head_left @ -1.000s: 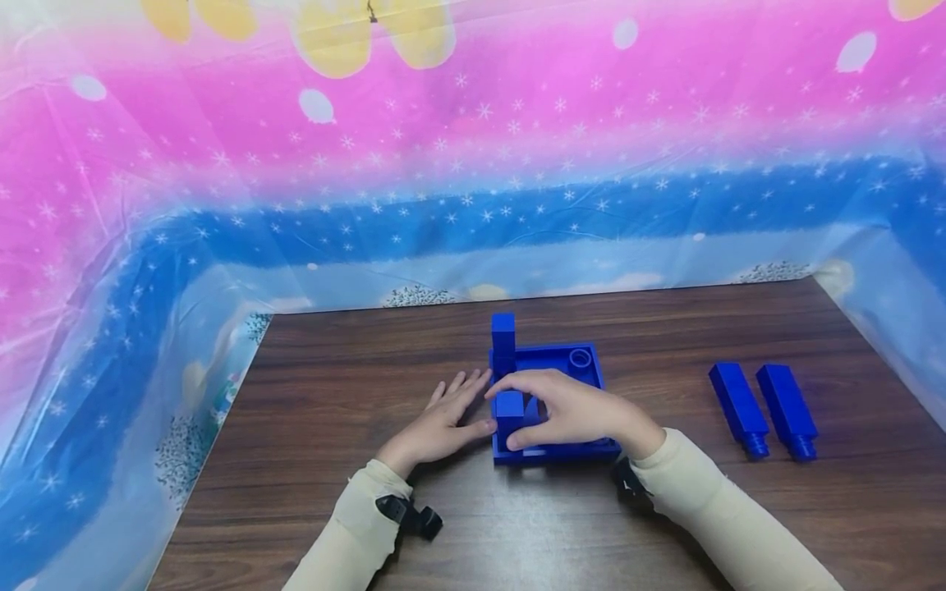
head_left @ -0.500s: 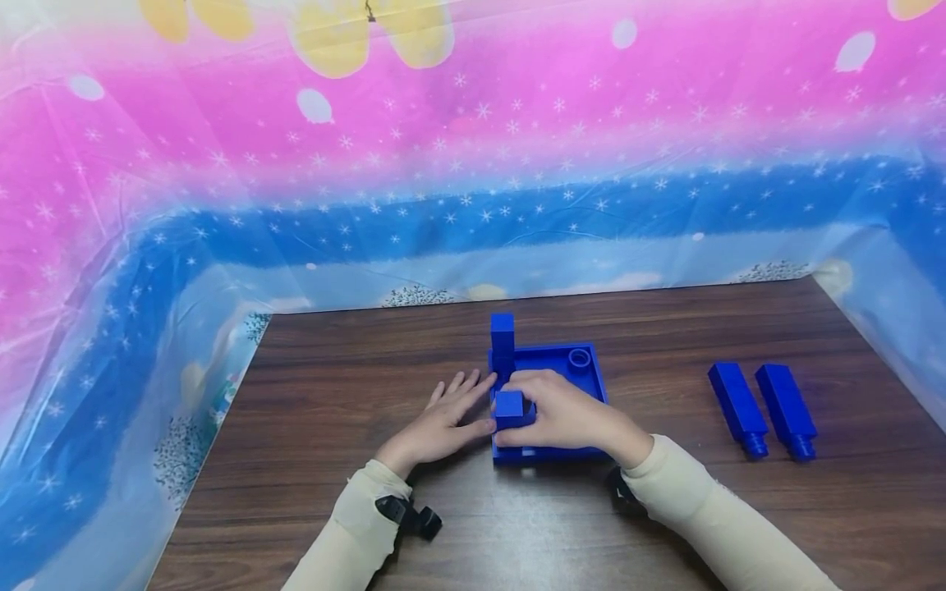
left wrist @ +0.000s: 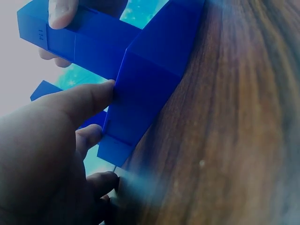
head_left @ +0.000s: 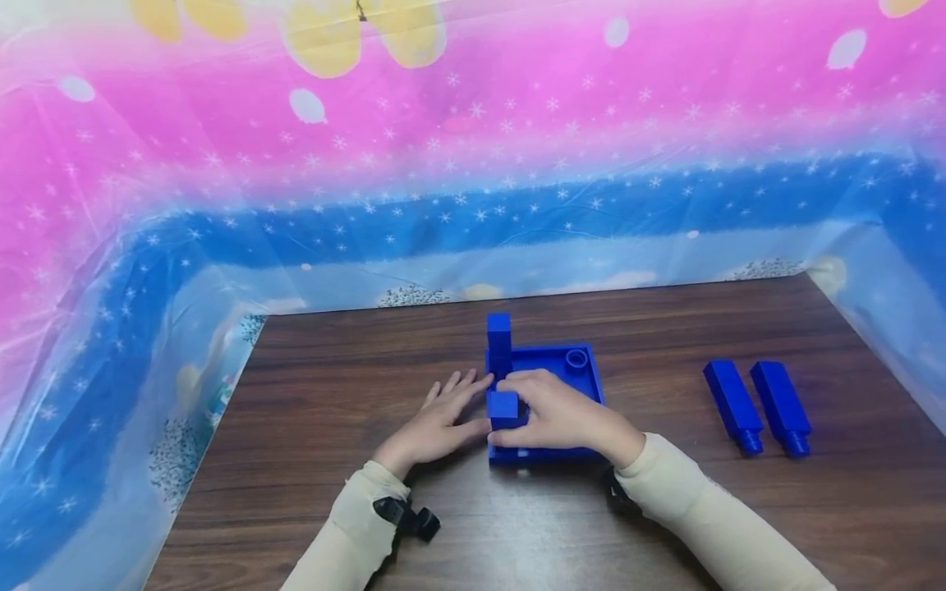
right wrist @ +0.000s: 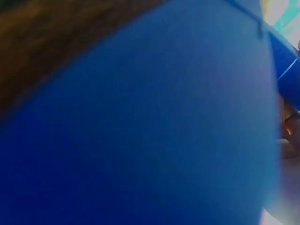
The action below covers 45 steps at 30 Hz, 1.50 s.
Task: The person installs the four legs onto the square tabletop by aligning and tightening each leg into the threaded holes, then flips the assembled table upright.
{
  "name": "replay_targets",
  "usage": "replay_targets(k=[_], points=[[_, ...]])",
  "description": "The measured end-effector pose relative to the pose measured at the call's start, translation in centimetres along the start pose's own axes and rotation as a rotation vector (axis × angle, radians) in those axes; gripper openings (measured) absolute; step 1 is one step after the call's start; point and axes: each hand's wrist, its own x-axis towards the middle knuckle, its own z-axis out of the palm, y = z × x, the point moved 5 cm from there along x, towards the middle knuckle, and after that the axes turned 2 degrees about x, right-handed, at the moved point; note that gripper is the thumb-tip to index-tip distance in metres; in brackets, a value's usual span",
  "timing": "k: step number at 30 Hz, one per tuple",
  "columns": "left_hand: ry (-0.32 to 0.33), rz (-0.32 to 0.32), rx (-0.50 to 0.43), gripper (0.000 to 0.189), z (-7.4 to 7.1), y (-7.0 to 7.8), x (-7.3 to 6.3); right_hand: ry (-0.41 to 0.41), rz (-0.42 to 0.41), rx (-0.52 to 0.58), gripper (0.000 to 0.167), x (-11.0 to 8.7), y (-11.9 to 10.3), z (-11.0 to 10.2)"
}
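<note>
A square blue tray-like base (head_left: 547, 455) with a raised rim lies on the table, a round socket (head_left: 576, 359) showing in its far right corner. One blue square leg (head_left: 499, 336) stands upright at its far left corner. At the near left corner my right hand (head_left: 557, 414) grips a second upright leg (head_left: 504, 404) between thumb and fingers. My left hand (head_left: 436, 423) lies beside the base with fingers extended. In the left wrist view its thumb and a fingertip touch the base's side wall (left wrist: 145, 75). The base's blurred side (right wrist: 154, 117) fills most of the right wrist view.
Two more blue legs, a left one (head_left: 733, 406) and a right one (head_left: 779, 409), lie side by side on the right of the wooden table (head_left: 340, 353), threaded ends towards me. A patterned cloth (head_left: 473, 205) hangs behind the table and along its sides.
My right hand has moved slightly left and its fingers have closed in around the near left leg. The left hand stays against the base. The head view has shifted a little.
</note>
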Motion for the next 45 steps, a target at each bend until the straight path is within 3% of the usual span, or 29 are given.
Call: replay_targets(k=[10,18,24,28,34,39,45], points=[[0.024,0.006,0.009,0.068,-0.18,0.38,0.04,-0.035,-0.009,-0.001,0.069,0.29,-0.02,0.01],[0.021,-0.021,0.016,0.076,0.34,0.00,0.10,-0.043,-0.051,0.032,0.067,0.00,0.41,-0.76],[0.026,-0.021,0.003,0.077,0.46,-0.08,0.01,-0.028,-0.091,0.050,0.051,0.17,0.46,-0.75],[0.028,-0.030,-0.003,0.076,0.33,-0.11,-0.11,-0.006,-0.096,0.018,0.048,0.50,0.51,-0.43],[0.024,-0.036,0.011,0.076,0.19,-0.01,-0.20,0.017,-0.116,0.029,0.028,0.81,0.33,-0.35],[0.021,-0.033,0.027,0.075,0.16,0.24,-0.06,0.042,-0.111,-0.006,0.036,0.68,0.24,-0.60],[0.007,-0.048,0.061,0.073,0.51,0.15,-0.03,0.036,-0.034,-0.028,0.050,0.40,0.21,-0.40]])
